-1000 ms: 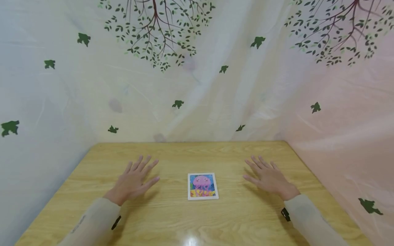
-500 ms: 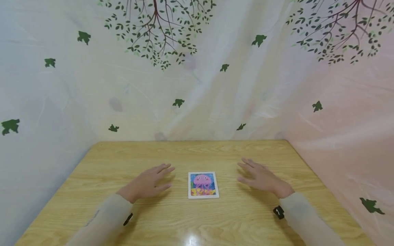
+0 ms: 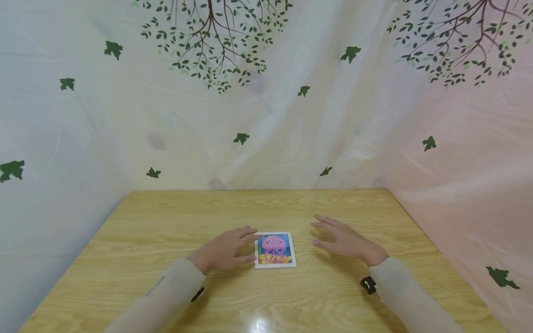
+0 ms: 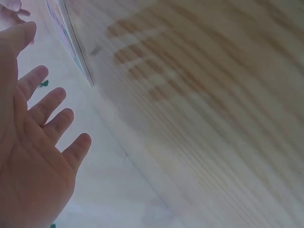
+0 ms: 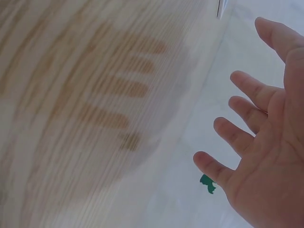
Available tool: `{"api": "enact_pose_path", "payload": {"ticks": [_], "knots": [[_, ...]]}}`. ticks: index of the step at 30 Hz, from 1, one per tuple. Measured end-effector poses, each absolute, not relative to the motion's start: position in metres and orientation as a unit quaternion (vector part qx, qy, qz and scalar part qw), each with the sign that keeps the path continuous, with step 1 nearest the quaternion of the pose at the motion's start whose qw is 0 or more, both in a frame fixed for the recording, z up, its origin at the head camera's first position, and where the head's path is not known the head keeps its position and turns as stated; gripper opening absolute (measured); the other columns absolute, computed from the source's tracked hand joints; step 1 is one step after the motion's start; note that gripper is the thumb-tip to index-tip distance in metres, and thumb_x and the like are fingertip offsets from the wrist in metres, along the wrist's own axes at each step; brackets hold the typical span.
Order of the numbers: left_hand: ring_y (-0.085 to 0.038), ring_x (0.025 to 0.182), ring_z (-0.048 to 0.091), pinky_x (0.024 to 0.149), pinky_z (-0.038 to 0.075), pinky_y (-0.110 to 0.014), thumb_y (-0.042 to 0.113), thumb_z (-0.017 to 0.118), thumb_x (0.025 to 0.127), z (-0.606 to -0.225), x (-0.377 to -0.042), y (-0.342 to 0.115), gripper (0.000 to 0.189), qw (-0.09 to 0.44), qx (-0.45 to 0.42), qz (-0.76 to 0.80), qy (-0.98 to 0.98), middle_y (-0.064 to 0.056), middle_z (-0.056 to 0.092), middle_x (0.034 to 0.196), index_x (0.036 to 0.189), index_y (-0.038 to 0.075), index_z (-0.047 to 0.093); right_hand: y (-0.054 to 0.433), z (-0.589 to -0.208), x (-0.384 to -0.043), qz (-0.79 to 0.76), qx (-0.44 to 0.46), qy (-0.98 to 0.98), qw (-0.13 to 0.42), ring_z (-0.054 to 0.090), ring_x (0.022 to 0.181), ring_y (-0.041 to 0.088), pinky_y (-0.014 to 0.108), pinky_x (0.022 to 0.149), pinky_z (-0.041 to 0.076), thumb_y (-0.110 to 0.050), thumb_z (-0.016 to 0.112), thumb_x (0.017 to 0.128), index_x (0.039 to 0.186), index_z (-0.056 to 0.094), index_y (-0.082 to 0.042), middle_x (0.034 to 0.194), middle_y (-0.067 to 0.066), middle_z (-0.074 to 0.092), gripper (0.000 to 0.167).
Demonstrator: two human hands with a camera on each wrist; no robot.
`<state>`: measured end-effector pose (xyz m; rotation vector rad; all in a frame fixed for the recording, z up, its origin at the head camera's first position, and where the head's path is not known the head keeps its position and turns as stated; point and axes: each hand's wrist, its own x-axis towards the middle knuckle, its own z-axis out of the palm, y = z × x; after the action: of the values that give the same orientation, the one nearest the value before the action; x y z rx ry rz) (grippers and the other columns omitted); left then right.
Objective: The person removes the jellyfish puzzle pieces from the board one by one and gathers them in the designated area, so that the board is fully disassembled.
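Observation:
A square picture [image 3: 275,252] with a white border and a pink jellyfish on a blue sea lies flat on the wooden table [image 3: 266,300]. From the left, my left hand [image 3: 225,249] reaches to its left edge in the head view, fingers spread and holding nothing; whether the fingertips touch it I cannot tell. In the left wrist view the picture's thin edge [image 4: 78,45] shows beyond the thumb. My right hand [image 3: 343,238] hovers apart on the picture's right side, fingers extended. Its palm and spread fingers show in the right wrist view, with a corner of the picture [image 5: 222,7] at the top.
A pale cloth [image 3: 200,138] printed with branches and green birds hangs behind the table and along both sides. Wood surface surrounds the picture. A dark band [image 3: 368,284] sits at the right wrist.
Both hands have moved inward toward the picture, the left one further, now reaching its left edge. The picture has stayed in place on the table.

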<state>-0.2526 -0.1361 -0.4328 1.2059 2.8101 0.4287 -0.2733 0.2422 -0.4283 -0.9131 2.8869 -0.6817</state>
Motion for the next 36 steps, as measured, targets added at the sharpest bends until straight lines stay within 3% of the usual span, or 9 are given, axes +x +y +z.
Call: {"api": "enact_pose_path", "payload": {"ticks": [8,15,27,36], "knots": [[-0.035,0.151,0.031,0.120,0.029,-0.053,0.045,0.057,0.103,-0.435,-0.253,-0.113,0.061,0.056,0.407,0.119,0.904,-0.011,0.038,0.163,0.155,0.017,0.046,0.230,-0.428,-0.274,-0.232,-0.305,0.923,0.028,0.036,0.145,0.046,0.069,0.113,0.029,-0.041,0.062,0.102,0.146,0.054,-0.002,0.159,0.021,0.040,0.059],[-0.036,0.145,0.040,0.117,0.035,-0.051,0.047,0.059,0.103,-0.438,-0.254,-0.101,0.062,0.058,0.420,0.095,0.901,-0.010,0.040,0.161,0.157,0.021,0.044,0.223,-0.427,-0.276,-0.230,-0.306,0.923,0.045,0.037,0.144,0.046,0.073,0.112,0.026,-0.038,0.062,0.103,0.146,0.054,-0.002,0.158,0.020,0.041,0.058],[-0.032,0.143,0.044,0.115,0.040,-0.047,0.038,0.059,0.104,-0.441,-0.253,-0.091,0.061,0.076,0.427,0.086,0.897,-0.007,0.036,0.164,0.160,0.024,0.039,0.201,-0.426,-0.280,-0.256,-0.345,0.901,0.062,0.054,0.128,0.038,0.058,0.107,0.044,-0.026,0.068,0.100,0.132,0.061,0.002,0.134,0.016,0.060,0.043],[-0.031,0.141,0.045,0.114,0.042,-0.046,0.033,0.059,0.105,-0.442,-0.253,-0.092,0.058,0.065,0.445,0.086,0.889,-0.009,0.038,0.162,0.158,0.018,0.042,0.181,-0.429,-0.288,-0.262,-0.331,0.903,0.076,0.061,0.111,0.031,0.047,0.096,0.053,-0.022,0.072,0.097,0.120,0.066,-0.001,0.118,0.011,0.064,0.031]]}}
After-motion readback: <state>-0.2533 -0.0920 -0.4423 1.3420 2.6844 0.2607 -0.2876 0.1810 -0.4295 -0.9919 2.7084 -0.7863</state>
